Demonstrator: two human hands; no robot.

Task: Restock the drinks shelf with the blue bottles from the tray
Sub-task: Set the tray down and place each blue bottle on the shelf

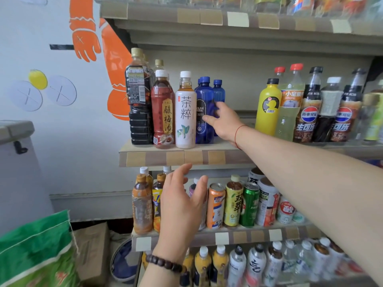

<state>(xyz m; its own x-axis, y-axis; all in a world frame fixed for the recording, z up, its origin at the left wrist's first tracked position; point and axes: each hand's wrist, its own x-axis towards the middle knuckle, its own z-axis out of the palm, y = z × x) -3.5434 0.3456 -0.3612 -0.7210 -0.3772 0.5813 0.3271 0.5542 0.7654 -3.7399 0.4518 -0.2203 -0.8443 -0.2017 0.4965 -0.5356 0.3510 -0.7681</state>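
Three blue bottles stand on the middle shelf (186, 157), just right of a white tea bottle (186, 112). The front blue bottle (202, 100) has a dark label; two more blue bottles, one of them (219, 92), stand behind it. My right hand (224, 121) reaches in from the right and holds the front blue bottle, thumb across its front and fingers behind its right side. My left hand (182, 204) hovers open in front of the lower shelf, fingers spread, holding nothing. The tray is out of view.
A bare stretch of shelf (244, 119) lies between the blue bottles and a yellow bottle (267, 108); cola bottles stand further right. Cans and tea bottles fill the lower shelves. A green bag (35, 251) and a cardboard box (93, 251) sit on the floor at left.
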